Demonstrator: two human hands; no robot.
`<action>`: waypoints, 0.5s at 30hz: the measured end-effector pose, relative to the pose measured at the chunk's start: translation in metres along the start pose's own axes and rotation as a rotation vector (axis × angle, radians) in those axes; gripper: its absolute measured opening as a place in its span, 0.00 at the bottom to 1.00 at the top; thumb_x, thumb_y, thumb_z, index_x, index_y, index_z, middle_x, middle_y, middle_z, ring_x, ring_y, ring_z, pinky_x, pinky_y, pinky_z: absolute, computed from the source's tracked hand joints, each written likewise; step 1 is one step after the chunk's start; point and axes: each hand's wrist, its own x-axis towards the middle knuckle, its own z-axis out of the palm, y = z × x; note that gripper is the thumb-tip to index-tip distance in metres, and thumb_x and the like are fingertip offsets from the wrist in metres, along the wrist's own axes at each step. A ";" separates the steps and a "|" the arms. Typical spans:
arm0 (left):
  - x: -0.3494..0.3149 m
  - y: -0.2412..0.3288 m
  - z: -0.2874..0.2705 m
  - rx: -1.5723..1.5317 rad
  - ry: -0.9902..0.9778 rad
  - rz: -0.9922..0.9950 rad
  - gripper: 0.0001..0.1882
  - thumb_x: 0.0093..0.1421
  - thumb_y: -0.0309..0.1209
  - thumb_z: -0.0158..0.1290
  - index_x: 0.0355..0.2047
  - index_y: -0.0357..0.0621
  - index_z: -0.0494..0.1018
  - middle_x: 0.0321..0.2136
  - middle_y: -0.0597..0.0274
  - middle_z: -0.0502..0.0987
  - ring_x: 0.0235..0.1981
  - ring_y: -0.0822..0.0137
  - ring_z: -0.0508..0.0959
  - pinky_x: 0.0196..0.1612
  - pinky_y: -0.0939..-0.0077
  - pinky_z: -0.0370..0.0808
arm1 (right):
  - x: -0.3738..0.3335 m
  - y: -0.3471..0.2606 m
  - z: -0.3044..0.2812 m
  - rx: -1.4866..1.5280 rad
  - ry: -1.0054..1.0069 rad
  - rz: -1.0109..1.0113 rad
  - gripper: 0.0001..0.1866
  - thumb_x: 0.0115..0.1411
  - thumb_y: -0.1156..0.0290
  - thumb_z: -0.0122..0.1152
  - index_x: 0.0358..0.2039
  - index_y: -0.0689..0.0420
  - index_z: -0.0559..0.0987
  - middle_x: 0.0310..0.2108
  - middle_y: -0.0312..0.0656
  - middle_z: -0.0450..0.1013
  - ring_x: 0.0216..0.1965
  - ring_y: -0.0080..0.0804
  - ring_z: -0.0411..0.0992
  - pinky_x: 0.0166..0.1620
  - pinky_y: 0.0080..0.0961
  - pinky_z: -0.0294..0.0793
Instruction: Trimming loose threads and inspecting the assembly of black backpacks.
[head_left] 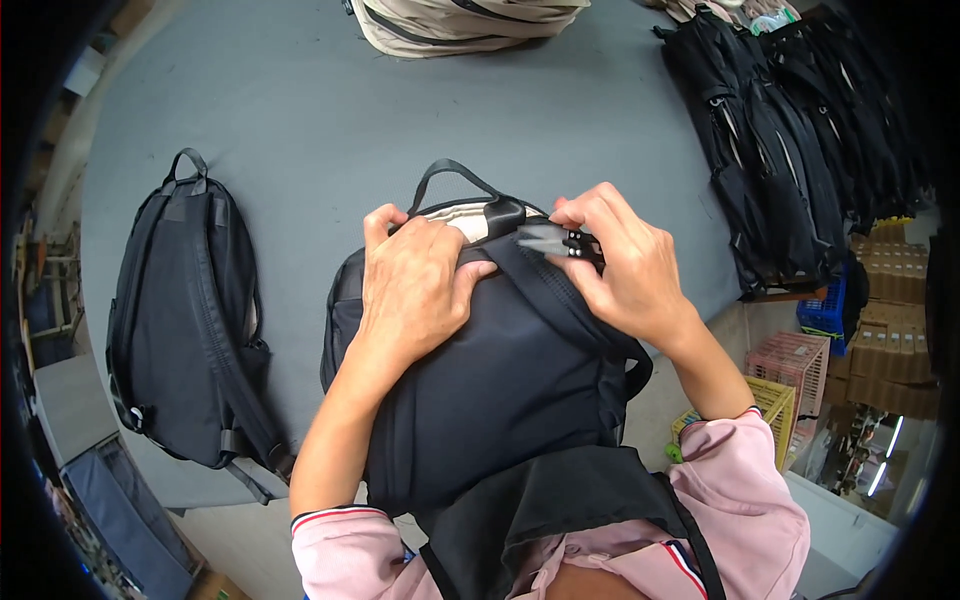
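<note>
I see the left grip [415, 275] pinching the black backpack [500, 370] up top, its bulk toward five o'clock; the right grip [632, 258], at three o'clock, holds thread snips [580, 245].

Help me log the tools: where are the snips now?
In the head view, right of centre, the snips are in the right hand, blades pointing left near the open top of the middle backpack.

Your backpack [500, 360] looks like smooth, matt black cloth, with a glossier, leather-like tab [506, 213] and a soft, pale fabric lining [472, 226]. Your snips [570, 243] show blurred, bright metal blades [541, 241] and dark, plastic-looking grips [584, 246]. Your apron [570, 490] is dull black cloth, and the tabletop [300, 110] before you is matt grey.
</note>
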 end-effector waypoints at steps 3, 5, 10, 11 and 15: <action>-0.001 0.006 -0.005 0.053 0.030 -0.016 0.12 0.44 0.32 0.61 0.23 0.39 0.71 0.19 0.59 0.73 0.26 0.61 0.73 0.47 0.63 0.59 | -0.003 -0.019 -0.011 0.112 -0.094 0.103 0.12 0.50 0.71 0.62 0.35 0.57 0.72 0.32 0.39 0.66 0.27 0.40 0.71 0.28 0.30 0.70; -0.001 0.008 -0.005 0.097 0.026 -0.027 0.12 0.43 0.31 0.62 0.23 0.39 0.71 0.20 0.59 0.73 0.26 0.62 0.73 0.47 0.64 0.59 | -0.005 -0.018 -0.006 0.117 -0.069 0.096 0.13 0.46 0.73 0.65 0.34 0.59 0.74 0.29 0.39 0.67 0.24 0.34 0.69 0.26 0.25 0.70; 0.000 0.011 -0.007 0.077 0.031 -0.027 0.11 0.43 0.31 0.61 0.23 0.39 0.71 0.19 0.59 0.73 0.25 0.62 0.74 0.46 0.64 0.60 | -0.002 -0.024 0.003 0.104 -0.003 0.089 0.10 0.47 0.73 0.64 0.30 0.59 0.75 0.26 0.39 0.64 0.22 0.34 0.69 0.25 0.27 0.68; 0.001 0.011 -0.008 0.057 0.023 -0.030 0.11 0.43 0.31 0.61 0.23 0.38 0.72 0.19 0.59 0.73 0.25 0.62 0.74 0.46 0.63 0.60 | -0.001 -0.025 0.004 0.103 0.000 0.087 0.10 0.47 0.73 0.64 0.30 0.59 0.75 0.26 0.39 0.64 0.22 0.34 0.69 0.25 0.27 0.68; 0.003 0.012 -0.010 0.004 -0.011 -0.066 0.11 0.45 0.31 0.60 0.22 0.38 0.72 0.19 0.58 0.74 0.25 0.61 0.74 0.46 0.63 0.60 | 0.003 -0.026 0.008 0.053 -0.005 0.086 0.10 0.46 0.74 0.64 0.30 0.59 0.75 0.26 0.39 0.64 0.22 0.35 0.70 0.24 0.27 0.68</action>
